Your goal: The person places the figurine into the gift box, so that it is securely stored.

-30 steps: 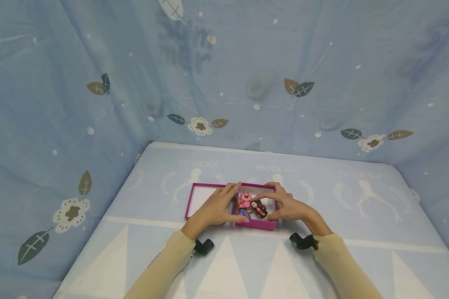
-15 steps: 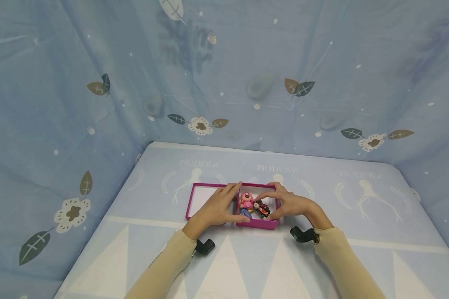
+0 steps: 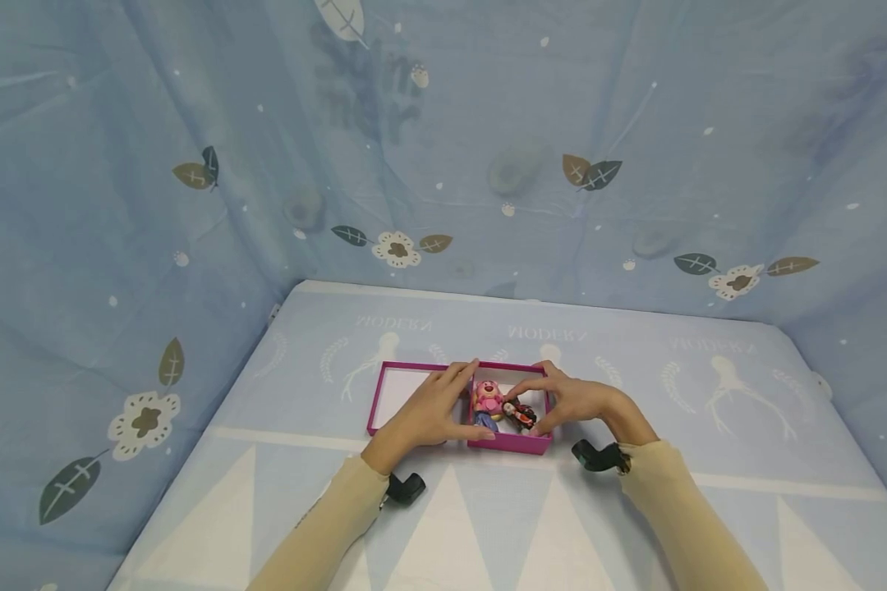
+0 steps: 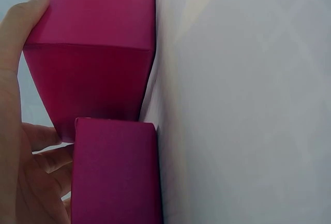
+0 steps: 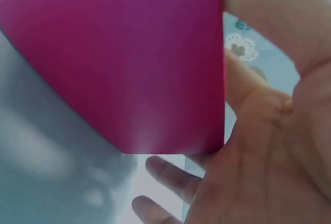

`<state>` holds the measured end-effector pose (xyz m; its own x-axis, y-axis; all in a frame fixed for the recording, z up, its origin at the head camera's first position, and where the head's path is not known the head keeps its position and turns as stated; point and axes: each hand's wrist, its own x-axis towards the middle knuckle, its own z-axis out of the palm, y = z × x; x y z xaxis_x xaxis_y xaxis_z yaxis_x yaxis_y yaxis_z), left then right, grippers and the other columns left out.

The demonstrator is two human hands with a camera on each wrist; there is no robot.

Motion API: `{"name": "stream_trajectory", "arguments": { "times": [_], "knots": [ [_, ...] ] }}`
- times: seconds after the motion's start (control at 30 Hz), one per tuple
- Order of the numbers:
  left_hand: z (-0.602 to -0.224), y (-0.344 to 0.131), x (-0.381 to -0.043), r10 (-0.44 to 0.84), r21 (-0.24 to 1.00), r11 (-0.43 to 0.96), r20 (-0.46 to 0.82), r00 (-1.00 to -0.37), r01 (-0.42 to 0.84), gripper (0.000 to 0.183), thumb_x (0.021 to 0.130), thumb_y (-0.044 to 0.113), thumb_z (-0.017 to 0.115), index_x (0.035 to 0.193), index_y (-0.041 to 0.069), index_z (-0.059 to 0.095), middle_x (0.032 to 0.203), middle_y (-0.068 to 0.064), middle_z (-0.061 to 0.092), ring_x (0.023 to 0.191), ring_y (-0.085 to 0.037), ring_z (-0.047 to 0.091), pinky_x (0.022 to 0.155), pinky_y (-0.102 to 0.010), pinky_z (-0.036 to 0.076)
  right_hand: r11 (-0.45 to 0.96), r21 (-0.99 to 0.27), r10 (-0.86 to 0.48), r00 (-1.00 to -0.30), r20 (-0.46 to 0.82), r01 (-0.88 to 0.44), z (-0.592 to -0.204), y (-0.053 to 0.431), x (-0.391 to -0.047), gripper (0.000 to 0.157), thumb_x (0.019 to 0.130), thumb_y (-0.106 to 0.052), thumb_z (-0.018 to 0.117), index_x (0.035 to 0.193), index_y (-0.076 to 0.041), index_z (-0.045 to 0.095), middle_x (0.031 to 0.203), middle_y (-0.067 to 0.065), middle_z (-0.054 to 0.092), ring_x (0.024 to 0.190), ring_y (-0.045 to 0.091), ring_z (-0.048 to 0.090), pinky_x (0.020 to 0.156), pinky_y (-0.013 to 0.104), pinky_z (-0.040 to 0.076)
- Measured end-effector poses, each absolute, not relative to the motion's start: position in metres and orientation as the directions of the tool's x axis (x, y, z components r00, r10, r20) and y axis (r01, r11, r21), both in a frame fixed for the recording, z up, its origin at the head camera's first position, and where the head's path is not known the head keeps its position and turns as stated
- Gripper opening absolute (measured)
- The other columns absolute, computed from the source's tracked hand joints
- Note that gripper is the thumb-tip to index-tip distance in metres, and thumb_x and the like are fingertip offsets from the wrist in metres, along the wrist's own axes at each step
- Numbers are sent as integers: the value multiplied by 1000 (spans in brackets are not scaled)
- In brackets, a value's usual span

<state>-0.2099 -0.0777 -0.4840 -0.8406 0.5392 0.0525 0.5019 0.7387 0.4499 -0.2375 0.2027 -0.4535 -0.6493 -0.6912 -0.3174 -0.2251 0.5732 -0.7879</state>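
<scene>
A magenta box (image 3: 513, 444) with a white inside stands on the table. My left hand (image 3: 430, 409) grips its left end, thumb on the front rim and fingers at the far rim. Inside lies a pink toy bear figure (image 3: 489, 394) on the left, with a small blue piece (image 3: 485, 422) below it. Beside the bear lies a dark-haired doll figurine (image 3: 520, 414) in red and black. My right hand (image 3: 580, 400) reaches over the right wall and pinches the doll between index finger and thumb. In the right wrist view the box's outer wall (image 5: 129, 69) hides the figures.
A shallow magenta lid (image 3: 399, 390), white side up, lies against the box's left side, partly under my left hand. The table (image 3: 710, 525) has a pale blue patterned cover. Blue curtains (image 3: 443, 164) rise behind and at both sides.
The doll has shifted slightly to the right inside the box along with my right fingers. The left hand keeps the same grip, and the bear stays beside it.
</scene>
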Motion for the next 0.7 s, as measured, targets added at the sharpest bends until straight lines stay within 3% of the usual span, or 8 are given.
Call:
{"name": "stream_trajectory", "arguments": {
  "times": [0.23,0.47,0.7],
  "knots": [
    [-485,-78,-210,542,448,736,58,-838,507,116,71,77,67,158,17,19,155,-6,36,135,-33,43,109,-50,40,621,-761,-665,-642,-381,-191,-448,203,-239,55,75,-19,81,126,-26,64,154,28,4,139,49,12,105,71,26],
    [-485,-76,-210,537,445,738,69,-841,508,116,70,77,68,158,17,20,154,-5,36,134,-33,44,109,-50,40,669,-715,-640,-647,-415,-204,-445,200,-240,54,73,-21,81,125,-31,65,151,26,13,138,46,16,106,70,27],
    [-487,-76,-210,533,453,737,67,-844,501,117,70,77,68,158,17,20,155,-6,36,135,-34,43,109,-52,40,673,-716,-632,-649,-424,-187,-442,199,-238,56,73,-21,81,126,-30,65,153,27,9,139,48,12,106,73,23]
  ]
}}
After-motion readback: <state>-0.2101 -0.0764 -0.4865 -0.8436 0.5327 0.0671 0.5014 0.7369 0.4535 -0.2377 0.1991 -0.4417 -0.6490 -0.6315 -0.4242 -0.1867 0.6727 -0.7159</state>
